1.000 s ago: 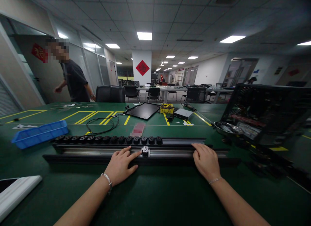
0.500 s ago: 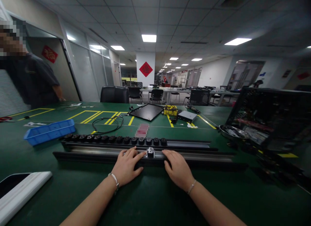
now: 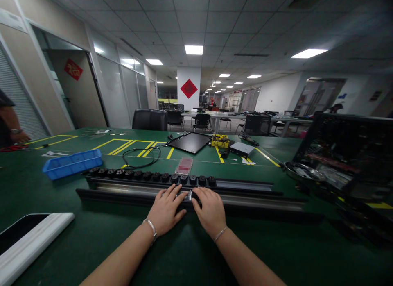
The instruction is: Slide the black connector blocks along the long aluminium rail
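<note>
A long black channel rail (image 3: 264, 201) with a metallic inside lies across the green table. My left hand (image 3: 166, 208) rests flat on it, fingers spread, the index fingertip close to a small socket module (image 3: 190, 195). On the other side, my right hand (image 3: 211, 208) has its fingers curled round the module's right part, pressed together over it. The fingers hide most of the module, which sits in the channel. Just behind lies a second rail (image 3: 245, 184), its left and middle part filled with a row of black socket modules (image 3: 156, 177).
A blue bin (image 3: 73, 165) stands left of the rails. Beyond them are a black cable (image 3: 141, 158), a dark flat panel (image 3: 193, 142), a yellow box (image 3: 220, 140) and a grey box (image 3: 242, 148). At right are a metal bowl (image 3: 302, 171) and an open black case. A person's hand (image 3: 21, 136) shows far left.
My right hand has moved left and closed over the module, which stood uncovered between my hands. My left hand stays on the rail. The person at left has moved mostly out of view.
</note>
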`<state>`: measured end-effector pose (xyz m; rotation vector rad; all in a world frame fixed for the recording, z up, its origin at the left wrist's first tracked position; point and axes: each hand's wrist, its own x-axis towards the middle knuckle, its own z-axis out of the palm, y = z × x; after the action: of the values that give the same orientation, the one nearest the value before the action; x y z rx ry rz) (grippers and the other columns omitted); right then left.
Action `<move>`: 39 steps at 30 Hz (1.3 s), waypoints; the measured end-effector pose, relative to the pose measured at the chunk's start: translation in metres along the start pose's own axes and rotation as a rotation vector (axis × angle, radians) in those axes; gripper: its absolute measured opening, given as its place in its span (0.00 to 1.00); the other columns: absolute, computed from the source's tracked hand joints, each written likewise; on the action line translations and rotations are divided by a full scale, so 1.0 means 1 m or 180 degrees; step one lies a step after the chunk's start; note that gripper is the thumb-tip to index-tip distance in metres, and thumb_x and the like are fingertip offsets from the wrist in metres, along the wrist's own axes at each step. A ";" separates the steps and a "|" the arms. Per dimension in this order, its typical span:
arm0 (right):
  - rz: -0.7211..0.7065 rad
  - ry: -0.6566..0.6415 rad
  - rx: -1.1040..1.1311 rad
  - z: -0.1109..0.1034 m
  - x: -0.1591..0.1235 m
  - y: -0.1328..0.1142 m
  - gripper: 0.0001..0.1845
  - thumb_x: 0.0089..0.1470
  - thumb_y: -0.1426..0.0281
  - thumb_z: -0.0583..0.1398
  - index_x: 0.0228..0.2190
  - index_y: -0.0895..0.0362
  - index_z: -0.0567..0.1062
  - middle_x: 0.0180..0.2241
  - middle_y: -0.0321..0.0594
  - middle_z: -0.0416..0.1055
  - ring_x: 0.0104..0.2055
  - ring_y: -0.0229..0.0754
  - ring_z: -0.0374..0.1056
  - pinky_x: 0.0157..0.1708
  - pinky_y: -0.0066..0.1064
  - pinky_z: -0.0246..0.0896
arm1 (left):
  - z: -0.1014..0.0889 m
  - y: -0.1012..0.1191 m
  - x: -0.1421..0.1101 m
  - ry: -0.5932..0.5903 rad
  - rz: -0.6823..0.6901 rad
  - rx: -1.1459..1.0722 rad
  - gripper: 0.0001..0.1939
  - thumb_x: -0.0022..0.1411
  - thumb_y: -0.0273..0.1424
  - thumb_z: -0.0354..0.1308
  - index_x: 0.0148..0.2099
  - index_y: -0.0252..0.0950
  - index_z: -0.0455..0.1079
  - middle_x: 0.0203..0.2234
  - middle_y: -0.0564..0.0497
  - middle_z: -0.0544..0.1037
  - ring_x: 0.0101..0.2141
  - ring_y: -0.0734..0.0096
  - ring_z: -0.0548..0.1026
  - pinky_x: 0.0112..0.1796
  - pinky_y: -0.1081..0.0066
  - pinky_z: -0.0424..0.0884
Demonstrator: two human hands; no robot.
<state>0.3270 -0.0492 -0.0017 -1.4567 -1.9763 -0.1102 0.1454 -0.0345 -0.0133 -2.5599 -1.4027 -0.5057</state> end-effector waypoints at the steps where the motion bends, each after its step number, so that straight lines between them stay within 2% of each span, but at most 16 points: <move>1: 0.0009 0.0034 -0.0020 0.001 0.000 0.000 0.15 0.54 0.65 0.53 0.44 0.50 0.71 0.47 0.40 0.69 0.49 0.42 0.62 0.48 0.38 0.54 | 0.000 0.000 0.000 0.0017 -0.0006 -0.0007 0.26 0.58 0.40 0.52 0.59 0.48 0.55 0.60 0.48 0.57 0.59 0.55 0.53 0.53 0.54 0.52; 9: 0.0118 0.0037 0.0094 0.002 0.003 -0.001 0.12 0.54 0.65 0.53 0.40 0.50 0.72 0.44 0.37 0.71 0.47 0.42 0.64 0.46 0.37 0.54 | 0.000 0.001 0.001 0.0080 -0.0041 0.0021 0.25 0.58 0.38 0.52 0.58 0.49 0.57 0.59 0.49 0.59 0.58 0.56 0.55 0.52 0.54 0.54; 14: 0.0137 0.0120 0.0113 0.003 0.003 -0.001 0.11 0.54 0.67 0.54 0.39 0.49 0.72 0.46 0.37 0.70 0.48 0.42 0.63 0.47 0.37 0.53 | 0.001 0.001 0.000 0.0064 -0.0053 0.0048 0.24 0.58 0.37 0.52 0.58 0.49 0.57 0.59 0.49 0.59 0.58 0.56 0.55 0.52 0.54 0.55; 23: 0.0193 0.0104 0.0211 0.000 0.004 -0.001 0.10 0.53 0.72 0.52 0.35 0.52 0.71 0.43 0.37 0.71 0.46 0.41 0.64 0.45 0.35 0.54 | -0.002 0.002 0.002 0.0076 -0.0091 0.0007 0.23 0.58 0.35 0.52 0.56 0.49 0.60 0.58 0.50 0.60 0.58 0.56 0.56 0.51 0.55 0.56; 27: 0.0185 0.0166 0.0165 0.000 0.004 -0.001 0.07 0.52 0.70 0.54 0.34 0.52 0.71 0.44 0.37 0.70 0.47 0.41 0.63 0.47 0.35 0.51 | -0.001 0.002 0.001 0.0128 -0.0062 0.0047 0.22 0.58 0.34 0.52 0.56 0.49 0.60 0.58 0.50 0.61 0.57 0.56 0.56 0.50 0.54 0.57; 30: 0.0158 0.0144 0.0099 0.000 0.005 0.000 0.05 0.52 0.68 0.55 0.32 0.52 0.70 0.41 0.36 0.71 0.44 0.40 0.63 0.45 0.34 0.51 | 0.001 0.001 0.000 0.0229 -0.0025 0.0108 0.22 0.57 0.33 0.52 0.55 0.48 0.62 0.57 0.49 0.62 0.56 0.56 0.58 0.49 0.55 0.59; 34: 0.0244 0.0106 -0.0007 -0.001 0.006 0.001 0.04 0.53 0.70 0.54 0.28 0.54 0.69 0.33 0.35 0.71 0.38 0.38 0.64 0.41 0.32 0.51 | 0.002 0.001 0.000 0.0300 0.0030 0.0235 0.21 0.57 0.32 0.53 0.54 0.48 0.62 0.57 0.49 0.63 0.56 0.57 0.59 0.49 0.56 0.59; 39: 0.0332 0.0113 0.0039 0.000 0.006 0.003 0.06 0.51 0.72 0.54 0.31 0.53 0.70 0.34 0.35 0.71 0.38 0.38 0.64 0.42 0.31 0.50 | 0.004 -0.002 0.000 0.0328 0.0051 0.0268 0.22 0.58 0.33 0.52 0.55 0.49 0.61 0.57 0.50 0.63 0.56 0.58 0.58 0.49 0.56 0.60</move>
<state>0.3291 -0.0430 0.0008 -1.5362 -1.8656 -0.0775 0.1446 -0.0324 -0.0171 -2.4403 -1.3384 -0.5554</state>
